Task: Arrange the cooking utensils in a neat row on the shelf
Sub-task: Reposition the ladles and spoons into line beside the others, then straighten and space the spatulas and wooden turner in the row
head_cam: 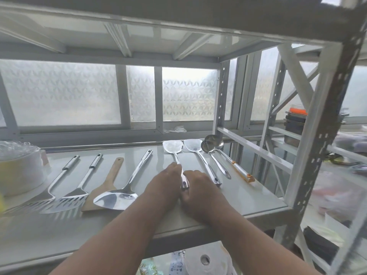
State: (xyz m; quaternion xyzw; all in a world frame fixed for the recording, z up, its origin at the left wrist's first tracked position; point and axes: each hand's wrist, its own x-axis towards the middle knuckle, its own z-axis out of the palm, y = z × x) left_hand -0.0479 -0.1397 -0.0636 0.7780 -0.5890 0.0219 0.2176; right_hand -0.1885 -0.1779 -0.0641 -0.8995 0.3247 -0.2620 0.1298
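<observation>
Several utensils lie side by side on the white shelf (59, 231). From the left: two slotted steel turners (49, 192) (78, 192), a wooden spatula (108, 180), a steel turner (127, 187). In the middle lies a steel spatula (172, 148), blade at the back. My left hand (164, 185) and my right hand (198, 187) both grip its handle from either side. Right of it lie another steel spatula (195, 149), a steel ladle (209, 148) and a ladle with an orange-trimmed handle (238, 167).
A white round container (19, 175) with clear wrap on top stands at the shelf's left end. The rack's grey posts (317, 155) rise at the right, with stacked boxes (296, 124) beyond. A paper roll (206, 261) sits on the level below.
</observation>
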